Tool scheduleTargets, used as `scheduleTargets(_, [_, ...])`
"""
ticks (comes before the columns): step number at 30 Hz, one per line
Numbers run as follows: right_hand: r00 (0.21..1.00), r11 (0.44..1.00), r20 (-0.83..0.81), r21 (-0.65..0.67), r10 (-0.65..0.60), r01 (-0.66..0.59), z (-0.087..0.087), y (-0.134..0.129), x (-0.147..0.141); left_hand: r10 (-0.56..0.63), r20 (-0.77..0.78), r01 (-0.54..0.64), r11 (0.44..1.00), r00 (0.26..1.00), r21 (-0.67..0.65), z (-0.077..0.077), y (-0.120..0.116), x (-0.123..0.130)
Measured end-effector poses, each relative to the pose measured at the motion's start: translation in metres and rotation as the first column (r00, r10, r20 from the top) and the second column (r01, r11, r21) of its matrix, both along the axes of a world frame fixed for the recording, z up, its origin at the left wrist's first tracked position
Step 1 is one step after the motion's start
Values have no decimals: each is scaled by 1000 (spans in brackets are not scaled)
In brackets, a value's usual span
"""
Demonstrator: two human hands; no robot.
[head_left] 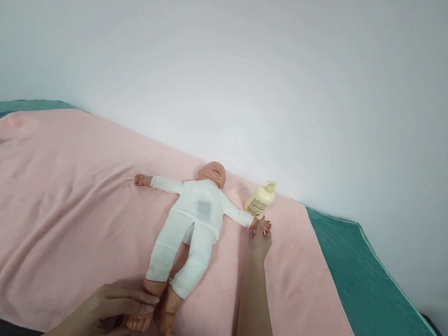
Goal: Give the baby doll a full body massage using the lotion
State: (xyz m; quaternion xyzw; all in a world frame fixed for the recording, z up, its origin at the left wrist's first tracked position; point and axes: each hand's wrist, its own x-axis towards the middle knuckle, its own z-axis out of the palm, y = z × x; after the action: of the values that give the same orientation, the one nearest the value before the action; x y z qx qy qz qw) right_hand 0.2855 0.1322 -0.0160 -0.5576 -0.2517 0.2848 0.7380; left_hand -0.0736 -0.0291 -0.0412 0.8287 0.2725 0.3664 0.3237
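A baby doll (202,204) in a white top and white trousers lies on its back on a pink blanket (76,214), arms spread wide. My left hand (115,308) is closed round the doll's foot on the left, with fingers across the ankle and the thumb underneath. Farther up on the right, my right hand (260,242) pinches the doll's hand (266,226) at the wrist. Just beyond that hand stands a pale yellow pump bottle (260,198) with printed text on its side. The doll's other arm rests on the blanket, untouched.
Under the blanket a green cover (359,276) shows at the right and at the far left. A pale wall (238,70) rises behind the doll's head and the bottle. Folds run through the blanket on the left.
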Motion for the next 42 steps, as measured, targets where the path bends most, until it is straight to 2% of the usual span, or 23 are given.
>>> scheduleTargets(5, [980, 990, 182, 128, -81, 58, 24, -14, -38, 52, 64, -58, 992, 997, 109, 22, 12, 4])
scheduleTargets(8, [893, 978, 447, 205, -59, -38, 29, -24, -63, 70, 92, -87, 977, 993, 195, 31, 22, 8])
scheduleTargets(10, [745, 964, 667, 211, -22, -161, 26, -27, -75, 92, 112, -117, 963, 989, 241, 35, 28, 12])
scheduleTargets(12, [541, 930, 841, 206, -10, -303, 21, -28, -83, 116, 148, -153, 950, 982, 272, 38, 34, 16])
scheduleTargets(14, [348, 884, 937, 189, -32, -428, 18, -28, -86, 117, 193, -169, 944, 974, 283, 42, 42, 20])
scheduleTargets(16, [243, 851, 969, 167, -48, -499, 17, -26, -86, 121, 214, -175, 950, 969, 257, 46, 50, 23])
scheduleTargets(22, [154, 827, 988, 72, 17, -558, 19, -26, -83, 295, 238, -312, 949, 926, 38, 50, 76, 23])
scheduleTargets(26, [124, 816, 991, 33, 48, -578, 19, -26, -83, 324, 281, -320, 945, 903, -61, 48, 86, 23])
scheduleTargets(29, [147, 818, 988, 43, 52, -574, 16, -26, -83, 326, 280, -319, 945, 903, -69, 49, 88, 23])
scheduleTargets(32, [239, 833, 969, 86, 57, -547, 13, -25, -82, 333, 266, -333, 942, 905, -46, 51, 84, 23])
scheduleTargets(34, [353, 851, 932, 121, 79, -510, 11, -25, -78, 326, 246, -330, 944, 913, -28, 52, 79, 21])
scheduleTargets(36, [507, 879, 856, 162, 102, -449, 10, -24, -73, 306, 227, -314, 949, 925, 0, 52, 73, 18])
scheduleTargets(39, [739, 926, 665, 202, 110, -319, 13, -23, -63, 247, 205, -264, 963, 947, 60, 49, 60, 10])
scheduleTargets(42, [894, 946, 435, 230, 111, -230, 17, -19, -52, 193, 147, -209, 973, 970, 100, 40, 43, 0])
